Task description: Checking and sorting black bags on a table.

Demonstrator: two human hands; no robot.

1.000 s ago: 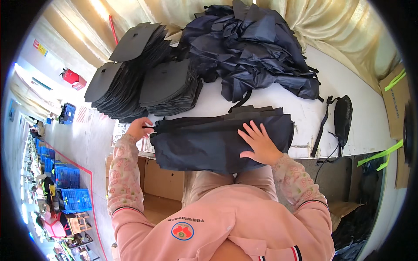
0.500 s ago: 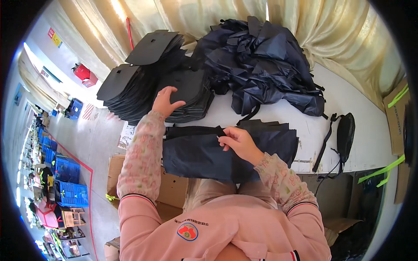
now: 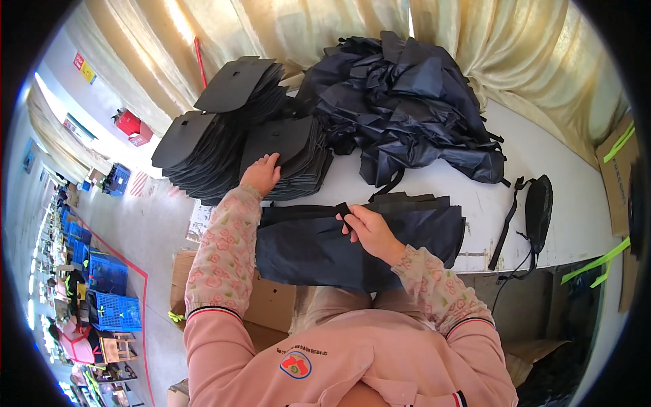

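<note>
At the front edge of the nearest stack of black panels (image 3: 278, 139), my left hand (image 3: 261, 175) is closed, its fingers pinching the edge of the top panel. The thumb is mostly hidden. My right hand (image 3: 369, 230) pinches a short black strap (image 3: 344, 210) between thumb and fingers, just above the upper edge of a black fabric bag (image 3: 319, 251). This bag lies flat along the table's near edge and hangs slightly over it in front of me. Several layers of black fabric show beneath its right end.
Two more stacks of black panels (image 3: 237, 83) stand behind on the left. A large heap of black fabric bags (image 3: 407, 102) fills the back of the white table (image 3: 566, 203). On the right lies a black pouch (image 3: 538, 214) with straps. Cardboard boxes (image 3: 271, 302) sit below the table.
My left hand has closed from a spread grasp and come down slightly onto the panel edge. My right hand still pinches the strap, now raised a little more upright.
</note>
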